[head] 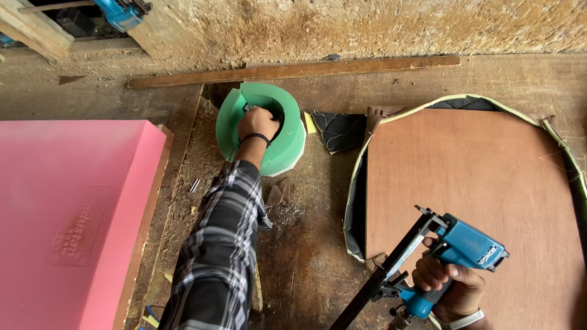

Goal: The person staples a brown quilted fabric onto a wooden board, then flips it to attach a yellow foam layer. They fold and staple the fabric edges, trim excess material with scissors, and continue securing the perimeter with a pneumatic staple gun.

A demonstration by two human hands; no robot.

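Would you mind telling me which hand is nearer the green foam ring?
Left. The left hand reaches inside the green foam ring; the right hand grips the blue staple gun, well away.

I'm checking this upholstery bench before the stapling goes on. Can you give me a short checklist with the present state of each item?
1. Right hand grips the blue pneumatic staple gun: ok.
2. Gun nose away from the left hand: ok.
3. Left hand inside the green foam ring; what it grasps: cannot tell.
4. Round plywood panel lies flat on the wooden workbench: ok.
5. Black quilted fabric wrapped along the panel's whole edge: not ok, loose at left.
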